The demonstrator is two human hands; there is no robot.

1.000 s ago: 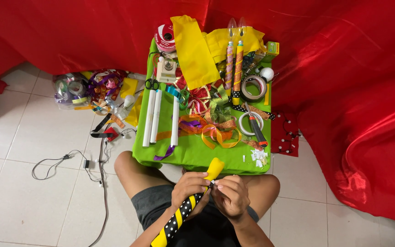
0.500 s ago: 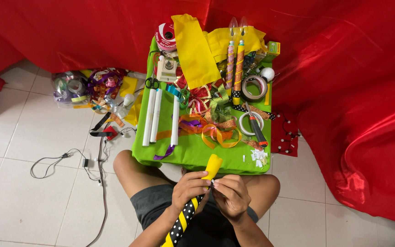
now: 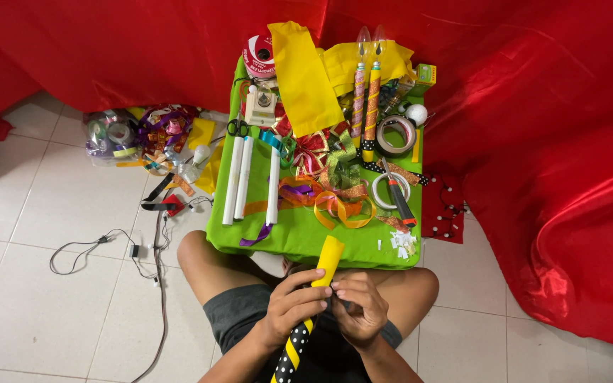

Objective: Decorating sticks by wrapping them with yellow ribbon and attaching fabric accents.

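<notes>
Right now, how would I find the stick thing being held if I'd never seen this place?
Start at the green table in front of the red cloth, then look just below its near edge, over the person's lap. There the left hand and right hand grip a stick. Unlike the plain white sticks lying on the table, it has a yellow top and a black, white-dotted lower part with yellow stripes.

Yellow tube (image 3: 318,284) with black dotted wrap, tilted, over lap
</notes>
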